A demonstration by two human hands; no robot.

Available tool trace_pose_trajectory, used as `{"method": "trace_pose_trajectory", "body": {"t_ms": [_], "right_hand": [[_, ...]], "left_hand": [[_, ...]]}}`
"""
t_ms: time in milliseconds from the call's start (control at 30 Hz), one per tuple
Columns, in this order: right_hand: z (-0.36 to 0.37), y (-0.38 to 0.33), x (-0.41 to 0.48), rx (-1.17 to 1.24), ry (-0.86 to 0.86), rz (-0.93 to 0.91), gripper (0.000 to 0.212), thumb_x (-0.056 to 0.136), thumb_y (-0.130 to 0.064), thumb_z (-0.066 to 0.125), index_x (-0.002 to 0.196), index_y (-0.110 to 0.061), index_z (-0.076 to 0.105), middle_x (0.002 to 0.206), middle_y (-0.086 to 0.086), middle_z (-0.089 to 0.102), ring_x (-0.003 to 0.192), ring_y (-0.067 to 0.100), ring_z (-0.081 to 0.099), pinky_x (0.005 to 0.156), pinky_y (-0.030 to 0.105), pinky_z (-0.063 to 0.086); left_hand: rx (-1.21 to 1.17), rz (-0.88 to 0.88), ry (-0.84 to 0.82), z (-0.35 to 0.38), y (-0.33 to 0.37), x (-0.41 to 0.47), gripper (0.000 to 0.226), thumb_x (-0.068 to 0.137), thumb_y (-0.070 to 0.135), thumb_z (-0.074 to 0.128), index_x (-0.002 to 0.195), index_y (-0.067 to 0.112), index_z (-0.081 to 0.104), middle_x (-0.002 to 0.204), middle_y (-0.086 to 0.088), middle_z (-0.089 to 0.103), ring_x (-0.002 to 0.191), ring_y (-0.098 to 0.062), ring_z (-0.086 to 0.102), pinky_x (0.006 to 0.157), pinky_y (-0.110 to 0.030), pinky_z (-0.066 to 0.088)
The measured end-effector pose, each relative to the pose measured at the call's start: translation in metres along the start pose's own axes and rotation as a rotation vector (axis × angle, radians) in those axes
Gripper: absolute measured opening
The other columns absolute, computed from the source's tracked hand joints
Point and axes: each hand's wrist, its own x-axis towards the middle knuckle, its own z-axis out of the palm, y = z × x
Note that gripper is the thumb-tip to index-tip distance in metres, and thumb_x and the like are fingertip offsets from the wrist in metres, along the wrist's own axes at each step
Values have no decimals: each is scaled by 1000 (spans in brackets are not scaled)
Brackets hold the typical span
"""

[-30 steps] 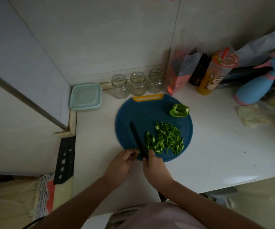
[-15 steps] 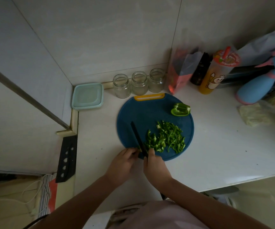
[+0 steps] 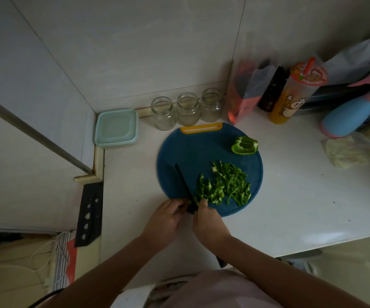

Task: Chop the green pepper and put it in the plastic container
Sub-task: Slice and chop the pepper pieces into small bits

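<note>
Chopped pepper (image 3: 224, 185) lies heaped on the near right part of the board (image 3: 202, 147), strips mostly running near-to-far. One uncut piece (image 3: 245, 146) sits at its far right edge, long axis crosswise, and the lidded container (image 3: 116, 127) stands in the far left corner of the worktop (image 3: 291, 196). The right hand (image 3: 208, 221) clamps the handle of the knife (image 3: 184, 185), blade pointing far-left; the left hand (image 3: 166, 216) curls its fingers at the blade's heel, and I cannot tell whether they grip anything. The heap is judged light, limp and slippery: scoop it against the blade rather than pinch.
</note>
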Motion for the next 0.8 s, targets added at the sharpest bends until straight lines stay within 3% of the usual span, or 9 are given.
{"method": "trace_pose_trajectory", "body": {"t_ms": [167,400,567,667,800], "right_hand": [[-2,-13,12,-21,25,12,22,95,-7,35,117,-3,39,107,19,61,99,35,62,79,43,52],[-16,5,5,48,77,49,15,97,-11,36,109,-3,40,104,20,60,97,37,61,68,35,44],[-21,8,5,8,98,51,17,96,-8,35,111,-1,38,106,21,60,99,38,61,77,43,49],[-21,9,5,-6,96,27,21,97,-9,35,115,1,39,109,21,60,101,38,61,76,39,47],[-21,15,1,-45,69,14,24,96,-11,39,116,3,42,108,19,60,98,35,62,70,34,45]], "left_hand": [[-1,-27,-8,1,0,2,35,82,18,48,106,6,70,105,-9,66,99,-17,49,90,-24,41],[49,-28,-8,3,4,1,38,80,13,45,107,4,69,106,-9,66,99,-18,53,85,-27,52],[81,-77,-32,-4,17,7,48,74,15,39,111,4,68,106,-9,66,94,-21,61,79,-29,56],[100,-67,-55,-7,28,18,55,73,16,39,124,5,59,118,-9,61,105,-24,58,91,-34,51],[123,-26,-140,1,35,22,63,64,13,60,126,4,56,125,-12,59,114,-30,58,96,-44,46]]}}
